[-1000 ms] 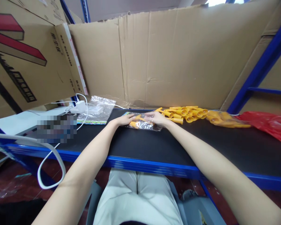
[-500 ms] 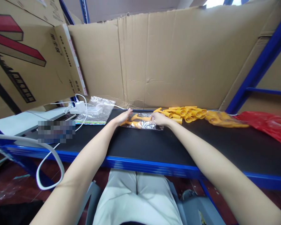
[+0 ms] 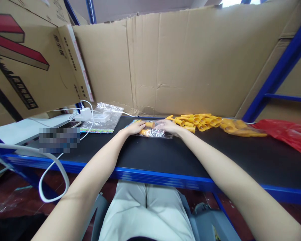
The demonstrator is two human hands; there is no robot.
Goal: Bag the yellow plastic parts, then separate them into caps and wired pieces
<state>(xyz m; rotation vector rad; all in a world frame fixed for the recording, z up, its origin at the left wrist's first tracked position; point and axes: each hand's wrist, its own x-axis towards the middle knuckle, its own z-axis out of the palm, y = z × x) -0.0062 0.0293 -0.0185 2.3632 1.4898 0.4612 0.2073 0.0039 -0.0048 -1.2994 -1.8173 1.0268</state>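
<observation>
A clear plastic bag (image 3: 159,134) lies on the black shelf top in front of me, with orange-yellow plastic pieces (image 3: 149,124) in it. One piece shows a round, tube-like end towards the right. My left hand (image 3: 136,128) grips the bag's left end, its fingers over the pieces and hiding part of them. At the bag's right end is my right hand (image 3: 167,126), its fingers stretched leftward and apart, touching the film. Just right of it lies a heap of similar orange-yellow pieces (image 3: 202,121) with hollow, cone-like ends.
More yellow pieces lie in a clear bag (image 3: 240,128), beside a red plastic bag (image 3: 287,134). On the left are an empty-looking clear bag (image 3: 102,122), a white charger (image 3: 85,114) and a looping white cable (image 3: 65,180). A cardboard wall (image 3: 190,67) stands behind the shelf.
My left hand has turned from an upright pose to palm-down over the bag's left end. My right hand's fingers have loosened and stretched leftward. The pieces in the bag have shifted right.
</observation>
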